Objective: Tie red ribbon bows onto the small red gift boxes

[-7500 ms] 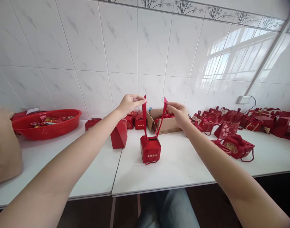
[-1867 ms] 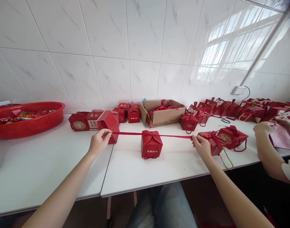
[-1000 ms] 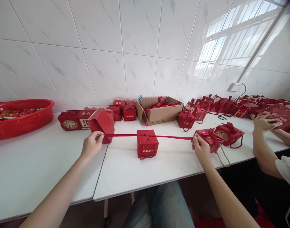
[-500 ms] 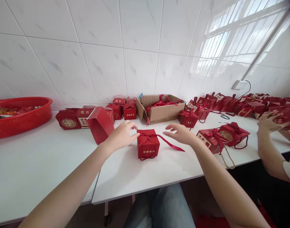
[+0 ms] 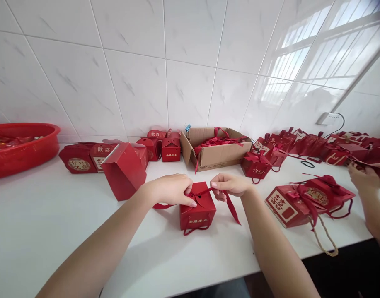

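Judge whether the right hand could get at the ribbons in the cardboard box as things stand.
Probably yes: the cardboard box is open-topped, with nothing standing between, though the right hand is pinching another ribbon.

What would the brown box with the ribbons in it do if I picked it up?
The brown box would probably feel light for its size, since it's thin cardboard and I can only see ribbons inside. Its walls look fairly stiff, but the open flap might bend. The loose ribbon ends hanging over the edge could dangle or snag.
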Demonstrator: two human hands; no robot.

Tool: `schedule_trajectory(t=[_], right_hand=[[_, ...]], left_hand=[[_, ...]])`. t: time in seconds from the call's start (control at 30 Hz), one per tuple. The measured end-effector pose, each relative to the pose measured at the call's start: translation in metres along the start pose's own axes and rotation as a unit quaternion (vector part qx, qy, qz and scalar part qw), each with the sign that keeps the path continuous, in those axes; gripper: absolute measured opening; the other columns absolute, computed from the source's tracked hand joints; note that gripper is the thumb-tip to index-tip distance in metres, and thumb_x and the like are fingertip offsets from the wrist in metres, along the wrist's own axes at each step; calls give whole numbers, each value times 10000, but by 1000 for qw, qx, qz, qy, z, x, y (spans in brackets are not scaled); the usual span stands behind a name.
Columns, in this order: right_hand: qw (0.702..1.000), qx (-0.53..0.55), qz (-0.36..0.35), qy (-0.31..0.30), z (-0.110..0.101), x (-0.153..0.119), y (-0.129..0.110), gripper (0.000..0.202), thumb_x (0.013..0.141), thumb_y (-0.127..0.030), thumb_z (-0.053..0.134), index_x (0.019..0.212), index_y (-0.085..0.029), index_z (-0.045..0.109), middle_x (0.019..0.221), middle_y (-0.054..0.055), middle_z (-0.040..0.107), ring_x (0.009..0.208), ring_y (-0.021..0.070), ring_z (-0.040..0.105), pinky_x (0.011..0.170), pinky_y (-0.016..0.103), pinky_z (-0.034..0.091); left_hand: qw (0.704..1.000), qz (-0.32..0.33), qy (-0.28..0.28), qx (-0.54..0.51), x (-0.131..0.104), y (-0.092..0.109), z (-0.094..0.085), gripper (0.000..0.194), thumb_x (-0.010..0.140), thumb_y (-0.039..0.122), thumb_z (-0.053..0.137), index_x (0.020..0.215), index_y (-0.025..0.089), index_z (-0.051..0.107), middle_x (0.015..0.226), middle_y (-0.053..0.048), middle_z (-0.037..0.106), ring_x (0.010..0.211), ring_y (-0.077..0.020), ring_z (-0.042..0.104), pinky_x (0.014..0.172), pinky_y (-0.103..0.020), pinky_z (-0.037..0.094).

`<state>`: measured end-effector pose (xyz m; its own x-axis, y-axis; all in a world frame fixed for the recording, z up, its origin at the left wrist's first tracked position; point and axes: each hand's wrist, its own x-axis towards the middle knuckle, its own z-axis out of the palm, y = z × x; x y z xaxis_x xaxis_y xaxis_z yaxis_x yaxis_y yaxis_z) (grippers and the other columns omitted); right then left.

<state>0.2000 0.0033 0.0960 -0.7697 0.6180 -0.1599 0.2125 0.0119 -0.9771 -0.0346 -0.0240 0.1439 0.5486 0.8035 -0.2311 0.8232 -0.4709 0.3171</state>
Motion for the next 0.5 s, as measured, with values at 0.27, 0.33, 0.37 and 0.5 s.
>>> schedule_trajectory(t=[0.27, 0.33, 0.37, 0.5], right_hand=[[959, 260, -83, 81, 14, 8, 19, 256, 824, -383, 619, 801, -129, 637, 454, -78, 483, 332, 24, 312, 473, 213, 360], [946, 293, -93, 104, 16, 5, 15, 249, 833, -375, 604, 856, -131, 650, 463, -82, 476, 337, 31, 343, 490, 221, 394], [938, 314, -96, 111, 17, 3, 13, 229, 841, -357, 593, 863, -136, 649, 453, -91, 456, 328, 28, 331, 482, 215, 393], [913, 378, -99, 119, 21, -3, 5, 156, 885, -264, 538, 822, -152, 628, 400, -123, 364, 282, 3, 218, 420, 169, 332]], left_hand=[[1000, -22, -5, 10, -4, 5, 3, 360, 703, 499, 574, 552, 218, 405, 538, -7, 512, 464, -164, 435, 401, -276, 267], [999, -28, -15, 14, -5, 6, 1, 365, 705, 517, 563, 563, 216, 412, 560, -13, 524, 479, -165, 439, 405, -277, 273], [999, -32, -20, 14, -5, 7, 0, 373, 704, 525, 559, 564, 214, 408, 568, -14, 523, 479, -161, 431, 405, -277, 270], [997, -52, -47, 20, -10, 10, -4, 410, 729, 554, 510, 558, 211, 362, 539, -9, 487, 489, -166, 424, 417, -280, 268]])
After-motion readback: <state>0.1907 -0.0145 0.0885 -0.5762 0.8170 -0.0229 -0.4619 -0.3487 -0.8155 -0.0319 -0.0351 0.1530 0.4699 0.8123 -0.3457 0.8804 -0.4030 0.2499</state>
